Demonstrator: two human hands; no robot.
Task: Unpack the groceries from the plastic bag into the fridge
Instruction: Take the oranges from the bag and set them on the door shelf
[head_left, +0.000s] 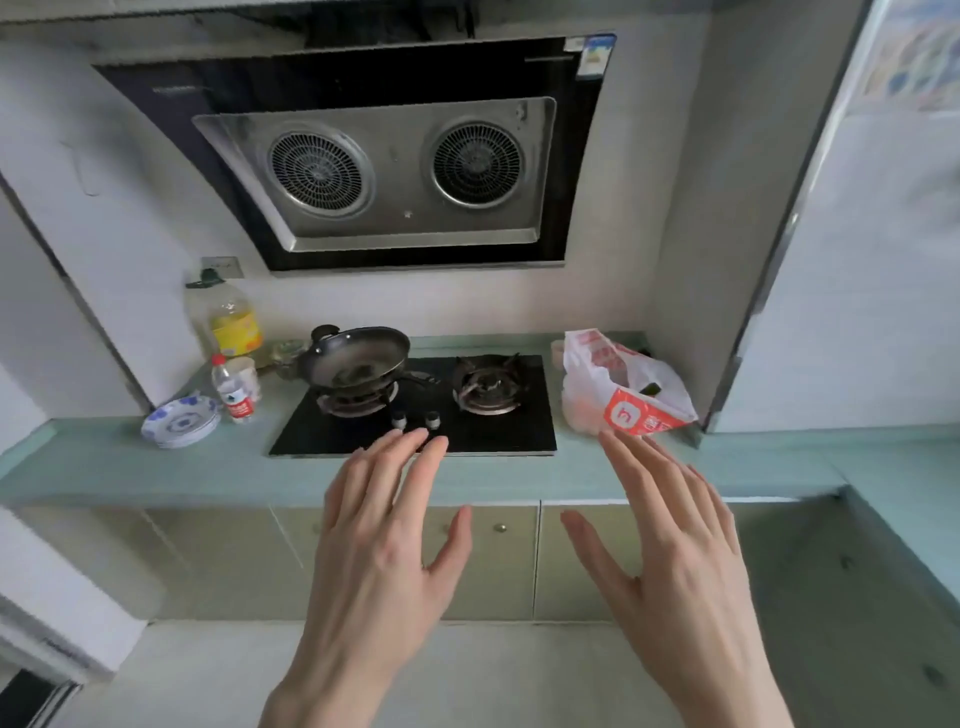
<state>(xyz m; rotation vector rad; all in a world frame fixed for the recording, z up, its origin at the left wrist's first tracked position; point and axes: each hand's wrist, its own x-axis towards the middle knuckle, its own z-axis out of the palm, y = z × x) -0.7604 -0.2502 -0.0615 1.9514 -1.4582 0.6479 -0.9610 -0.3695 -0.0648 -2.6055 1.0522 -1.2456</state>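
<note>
Right hand (680, 561): fingers spread wide and straight, palm down, holding nothing; fingertips reach toward the front edge of the worktop (156, 467), just short of the bag. Raised in the air, well above the floor, wrist low.

Left hand (379, 551): fingers likewise wide and empty, tips over the front edge of the gas hob (415, 441), near its two knobs (415, 420).

Plastic bag (623, 389): thin white film with red print, slumped at the right end of the worktop, close to the side wall and right of the hob. Mouth loosely open upward; something dark shows inside, and pale rounded shapes press at the lower left; contents otherwise unclear. Likely soft, crinkly, slippery; light in itself, weight depending on its load. Possibly fragile goods, so best taken by the gathered upper rim or handles, or supported from beneath.

Fridge (883, 260): tall pale cabinet at far right, beyond the side wall; door appears closed.
</note>
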